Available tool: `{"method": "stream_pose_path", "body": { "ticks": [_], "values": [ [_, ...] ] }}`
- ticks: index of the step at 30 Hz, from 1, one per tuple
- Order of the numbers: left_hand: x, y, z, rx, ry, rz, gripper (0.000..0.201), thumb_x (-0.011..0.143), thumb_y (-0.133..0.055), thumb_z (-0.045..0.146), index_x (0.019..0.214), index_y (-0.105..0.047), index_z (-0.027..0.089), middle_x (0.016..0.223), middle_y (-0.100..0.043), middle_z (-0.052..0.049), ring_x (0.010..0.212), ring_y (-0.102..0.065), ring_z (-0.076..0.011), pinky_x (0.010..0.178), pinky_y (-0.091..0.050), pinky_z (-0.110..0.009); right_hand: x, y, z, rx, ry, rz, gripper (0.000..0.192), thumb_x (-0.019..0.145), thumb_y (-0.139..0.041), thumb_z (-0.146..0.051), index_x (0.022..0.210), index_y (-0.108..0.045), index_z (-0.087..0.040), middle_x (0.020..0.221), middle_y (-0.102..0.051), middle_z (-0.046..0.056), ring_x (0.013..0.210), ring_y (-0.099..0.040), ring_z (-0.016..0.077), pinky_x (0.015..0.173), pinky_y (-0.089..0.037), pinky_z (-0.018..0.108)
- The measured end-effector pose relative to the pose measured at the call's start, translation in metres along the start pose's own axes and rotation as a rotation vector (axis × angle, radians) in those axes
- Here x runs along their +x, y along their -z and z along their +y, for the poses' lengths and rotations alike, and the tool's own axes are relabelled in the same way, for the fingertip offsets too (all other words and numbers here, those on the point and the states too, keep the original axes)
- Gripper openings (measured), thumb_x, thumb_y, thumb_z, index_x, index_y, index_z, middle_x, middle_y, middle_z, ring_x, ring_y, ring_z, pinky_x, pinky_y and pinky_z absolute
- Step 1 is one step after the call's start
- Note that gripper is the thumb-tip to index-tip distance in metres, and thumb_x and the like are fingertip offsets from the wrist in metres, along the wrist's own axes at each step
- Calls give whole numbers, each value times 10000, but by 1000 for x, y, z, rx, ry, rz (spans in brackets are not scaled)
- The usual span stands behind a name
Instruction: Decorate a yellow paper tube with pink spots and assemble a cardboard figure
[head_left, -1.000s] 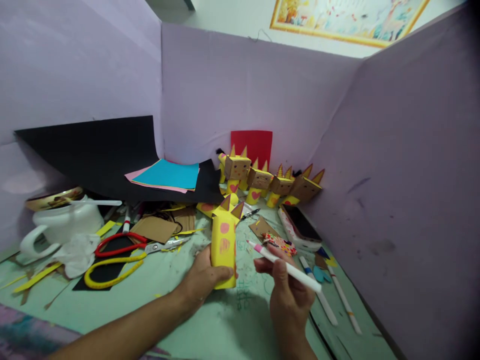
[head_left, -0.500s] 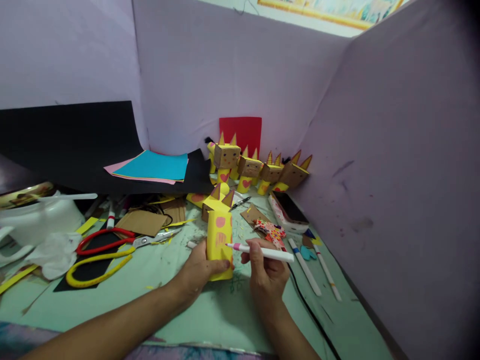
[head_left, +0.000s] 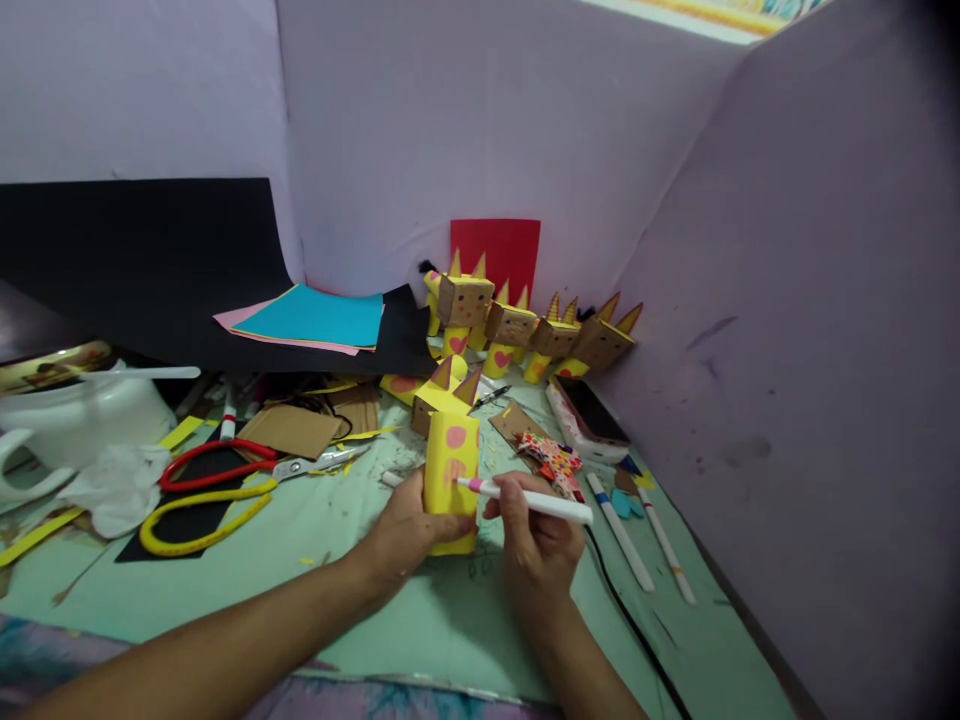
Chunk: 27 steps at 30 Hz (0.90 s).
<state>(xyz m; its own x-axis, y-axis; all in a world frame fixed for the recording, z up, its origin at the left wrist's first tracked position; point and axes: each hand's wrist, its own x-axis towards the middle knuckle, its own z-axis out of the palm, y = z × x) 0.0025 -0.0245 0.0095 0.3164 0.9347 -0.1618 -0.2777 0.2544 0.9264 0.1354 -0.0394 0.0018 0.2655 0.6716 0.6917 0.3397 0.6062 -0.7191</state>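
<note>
The left hand (head_left: 401,527) is gripping a yellow, pink-spotted tube (head_left: 448,462); at its four o'clock, the right hand (head_left: 541,552) is pinching a marker (head_left: 556,506).

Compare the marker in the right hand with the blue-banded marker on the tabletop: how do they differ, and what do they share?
The held marker has a pink band; the blue-banded marker has a blue one.
The held marker is in the right hand, while the blue-banded marker lies on the green tabletop.
The held marker's bare tip points at the yellow paper body; the blue-banded marker shows no bare tip.
Both have white barrels.
</note>
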Motion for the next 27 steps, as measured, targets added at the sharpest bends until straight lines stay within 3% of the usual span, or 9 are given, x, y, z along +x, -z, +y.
{"method": "stream_pose_path", "body": {
  "ticks": [3, 9, 13, 19, 27],
  "values": [
    [0, 0, 0, 9, 7, 3, 570, 524, -792, 225, 1022, -532, 128, 788, -665, -31, 704, -596, -176, 643, -477, -290, 2, 1, -1, -45, -14, 53, 162, 878, -563, -246, 780, -666, -168, 581, -633, -19, 499, -597, 114, 483, -457, 212],
    [0, 1, -1, 2, 6, -22, 577, 544, -795, 241, 1043, -526, 134, 887, -670, -68, 762, -607, -202, 670, -482, -314, 2, 1, -5, -42, -13, -22, 217, 893, -534, -260, 737, -652, -166, 588, -649, -1, 522, -614, 128, 493, -474, 224],
    [0, 2, -2, 20, 6, -4, 581, 541, -796, 233, 1048, -531, 134, 832, -664, -47, 719, -596, -185, 644, -476, -300, 2, 3, -4, -73, 18, 28, 158, 878, -558, -242, 782, -659, -167, 587, -649, -12, 494, -593, 114, 490, -475, 215],
    [0, 2, -2, -3, -7, -30, 574, 558, -805, 237, 1057, -539, 136, 923, -677, -72, 786, -618, -206, 681, -488, -310, 1, 1, -5, -21, 18, -32, 166, 886, -540, -213, 766, -648, -173, 580, -637, -18, 499, -607, 113, 482, -476, 202],
    [1, 2, -1, 5, 7, -31, 570, 555, -797, 238, 1056, -543, 140, 902, -678, -66, 774, -621, -212, 672, -487, -314, 2, 2, -6, -58, 7, -9, 185, 880, -545, -240, 746, -649, -165, 579, -652, -5, 500, -618, 125, 487, -480, 220]
  ]
}}
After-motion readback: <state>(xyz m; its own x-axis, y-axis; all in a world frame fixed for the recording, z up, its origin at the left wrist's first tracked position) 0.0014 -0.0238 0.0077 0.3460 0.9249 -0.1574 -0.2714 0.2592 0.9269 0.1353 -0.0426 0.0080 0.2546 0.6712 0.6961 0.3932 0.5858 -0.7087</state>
